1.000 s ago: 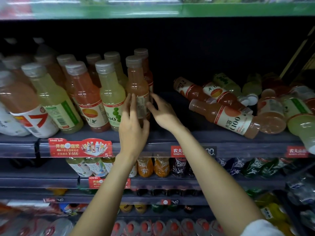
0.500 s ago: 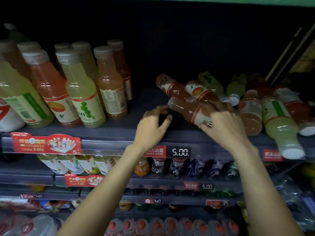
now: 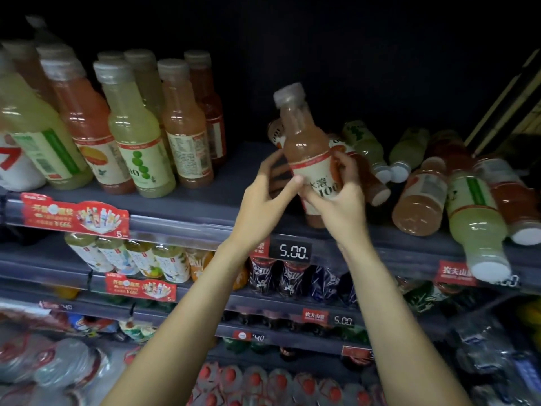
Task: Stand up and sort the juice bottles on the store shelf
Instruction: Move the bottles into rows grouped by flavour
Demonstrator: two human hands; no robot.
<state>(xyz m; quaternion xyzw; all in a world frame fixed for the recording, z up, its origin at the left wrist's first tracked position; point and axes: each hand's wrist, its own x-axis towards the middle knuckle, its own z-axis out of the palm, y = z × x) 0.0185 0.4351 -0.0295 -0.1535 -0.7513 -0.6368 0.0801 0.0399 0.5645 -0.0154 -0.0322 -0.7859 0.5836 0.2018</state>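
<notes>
Both hands hold one pink-orange juice bottle nearly upright, tilted slightly left, just above the dark shelf. My right hand wraps its label and lower body. My left hand touches the label from the left, thumb on its front. On the left stand several upright bottles, green and orange. To the right, several bottles lie fallen in a heap: an orange one, a green one, a red one.
A 5.00 price tag sits on the shelf edge below my hands. A red promo strip hangs at left. Lower shelves carry more drinks. A bare stretch of shelf lies between the standing row and the held bottle.
My right hand has picked the lying orange bottle off the heap and turned it upright. My left hand moved right from the standing row and now touches that bottle.
</notes>
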